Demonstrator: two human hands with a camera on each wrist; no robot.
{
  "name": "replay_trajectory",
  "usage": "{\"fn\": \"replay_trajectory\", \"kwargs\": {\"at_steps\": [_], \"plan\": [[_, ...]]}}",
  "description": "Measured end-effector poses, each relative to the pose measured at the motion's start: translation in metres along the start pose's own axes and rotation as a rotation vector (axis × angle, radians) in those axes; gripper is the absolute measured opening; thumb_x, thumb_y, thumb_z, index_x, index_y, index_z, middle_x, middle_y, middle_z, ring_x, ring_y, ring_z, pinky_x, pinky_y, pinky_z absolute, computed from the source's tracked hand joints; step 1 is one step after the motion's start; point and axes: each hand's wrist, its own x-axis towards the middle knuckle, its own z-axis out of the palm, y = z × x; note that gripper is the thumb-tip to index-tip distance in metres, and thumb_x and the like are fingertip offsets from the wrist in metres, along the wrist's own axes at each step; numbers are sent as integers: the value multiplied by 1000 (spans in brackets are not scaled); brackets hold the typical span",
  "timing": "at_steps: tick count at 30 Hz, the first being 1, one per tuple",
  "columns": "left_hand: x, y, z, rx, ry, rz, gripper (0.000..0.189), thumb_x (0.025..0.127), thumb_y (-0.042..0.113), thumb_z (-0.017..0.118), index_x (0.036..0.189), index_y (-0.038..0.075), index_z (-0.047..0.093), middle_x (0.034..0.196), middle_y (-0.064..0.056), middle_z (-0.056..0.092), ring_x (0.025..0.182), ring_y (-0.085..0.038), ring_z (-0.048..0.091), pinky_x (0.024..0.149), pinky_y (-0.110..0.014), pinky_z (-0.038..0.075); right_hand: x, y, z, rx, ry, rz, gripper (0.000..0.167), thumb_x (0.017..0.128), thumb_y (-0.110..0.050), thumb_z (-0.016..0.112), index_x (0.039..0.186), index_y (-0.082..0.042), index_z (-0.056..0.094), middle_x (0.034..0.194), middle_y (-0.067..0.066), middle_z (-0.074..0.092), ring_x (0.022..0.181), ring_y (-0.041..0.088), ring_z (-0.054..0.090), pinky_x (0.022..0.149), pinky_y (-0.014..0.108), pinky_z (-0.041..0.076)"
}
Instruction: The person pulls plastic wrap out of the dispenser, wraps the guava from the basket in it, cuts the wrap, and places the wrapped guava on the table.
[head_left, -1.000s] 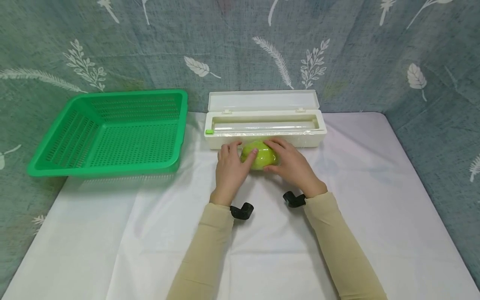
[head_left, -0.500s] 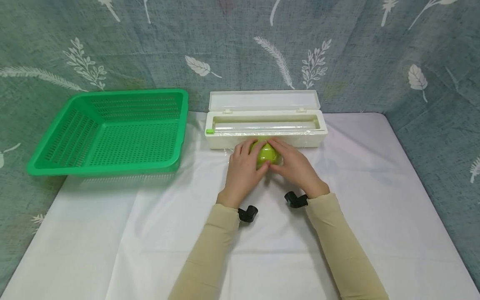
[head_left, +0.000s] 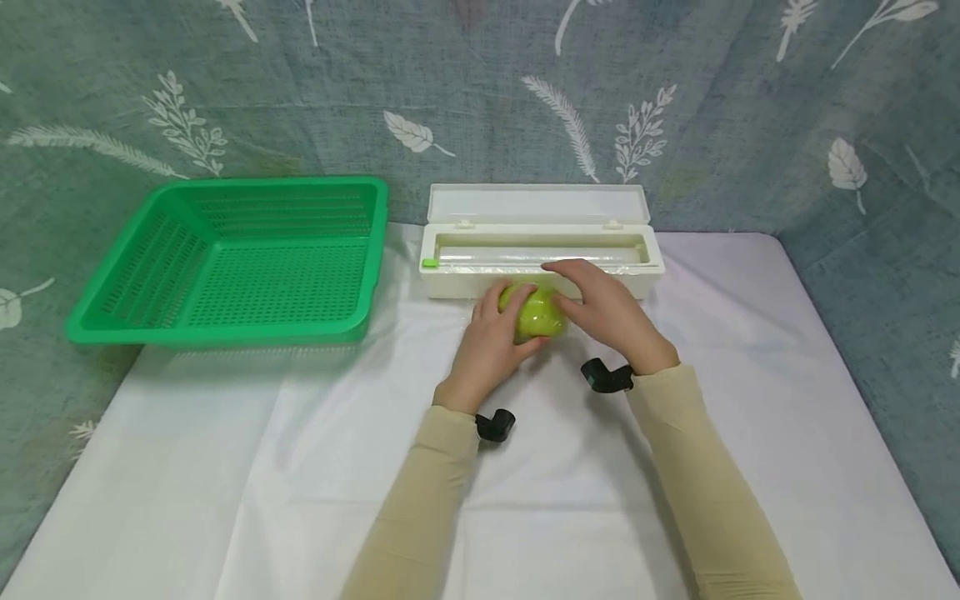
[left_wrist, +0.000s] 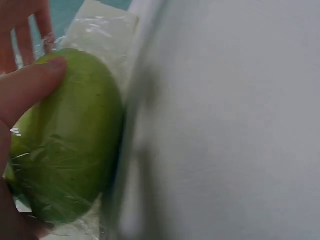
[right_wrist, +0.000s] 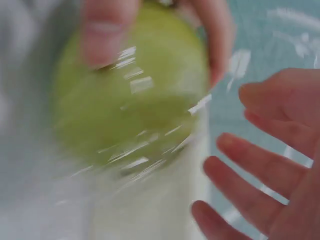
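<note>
A rounded green fruit (head_left: 542, 313), its exact kind unclear, has clear cling film over its skin and stands close to the front of the white cling film dispenser (head_left: 465, 286). My left hand (head_left: 491, 342) grips it, thumb on the near side and fingers over the top, as the left wrist view also shows on the film-covered fruit (left_wrist: 75, 130). To the right, my right hand (head_left: 611, 310) has its fingers spread and relaxed. In the right wrist view these fingers (right_wrist: 250, 180) are apart from the fruit (right_wrist: 135, 90), and glossy film creases run across its side.
The dispenser's lid (head_left: 536, 202) stands raised at the back, with the film roll (head_left: 536, 252) inside and a green slider (head_left: 430, 262) at its left end. A green perforated basket (head_left: 225, 337) is on the left of the white cloth (head_left: 360, 517). Patterned grey-green fabric (head_left: 480, 100) hangs behind.
The left hand has shifted right and its grip has moved round the fruit. The right hand has let go of the fruit, lifting and drawing back to the right. The view has shifted slightly.
</note>
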Motion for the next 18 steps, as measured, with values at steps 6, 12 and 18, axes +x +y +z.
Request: {"fn": "replay_trajectory", "kwargs": {"at_steps": [6,12,18], "plan": [[-1,-4,-6,-15,-69,-34,70,76,52,62,135,25,34,136,-13,25,113,-30,41,88,-46,38,40,-35,-4,-96,-163,-82,43,89,-25,52,131,-18,45,130,0,45,120,17,39,97,36,31],[-3,-8,-9,18,-103,-91,79,76,54,59,141,28,23,137,-15,24,114,-30,41,87,-52,36,84,-57,0,-80,-311,-137,43,90,-25,52,131,-14,45,126,3,49,110,18,47,89,32,37],[-8,-8,-7,-122,-57,-118,76,77,53,61,139,33,24,140,-15,13,75,-31,57,72,-41,46,112,-74,7,-119,-356,-177,44,91,-22,52,133,-17,42,118,5,53,105,16,50,87,30,38]]}}
